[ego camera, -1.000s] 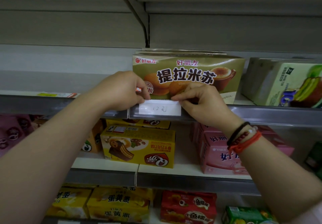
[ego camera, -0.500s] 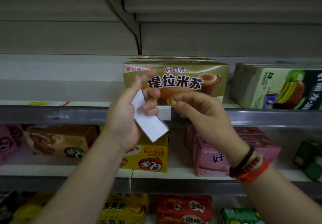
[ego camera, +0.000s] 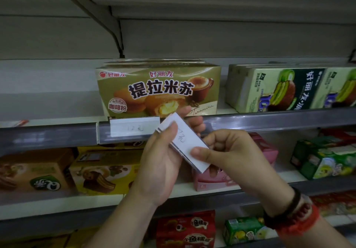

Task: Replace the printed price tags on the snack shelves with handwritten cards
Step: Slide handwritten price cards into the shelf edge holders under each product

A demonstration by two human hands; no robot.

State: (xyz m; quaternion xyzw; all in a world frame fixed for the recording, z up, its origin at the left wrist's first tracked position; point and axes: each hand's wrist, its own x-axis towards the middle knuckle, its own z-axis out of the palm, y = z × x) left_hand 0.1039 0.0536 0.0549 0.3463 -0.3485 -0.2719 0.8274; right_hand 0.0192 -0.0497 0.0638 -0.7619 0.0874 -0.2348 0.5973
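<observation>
Left hand [ego camera: 161,163] clamps stack of cards [ego camera: 185,143], thumb on top; right hand [ego camera: 231,151] pinches top card's lower end. One handwritten card [ego camera: 134,129] sits in shelf rail [ego camera: 57,138] below tiramisu box [ego camera: 159,89]. Peel single card only; writing blurred, check price first

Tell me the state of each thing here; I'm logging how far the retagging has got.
Handwritten card: seated in the shelf rail, under the tiramisu box.
Stack of cards: tilted, held off the shelf by both hands.
Left hand: gripping the stack, thumb on top.
Right hand: pinching the stack's lower end.
Tiramisu box: upright, closed.
</observation>
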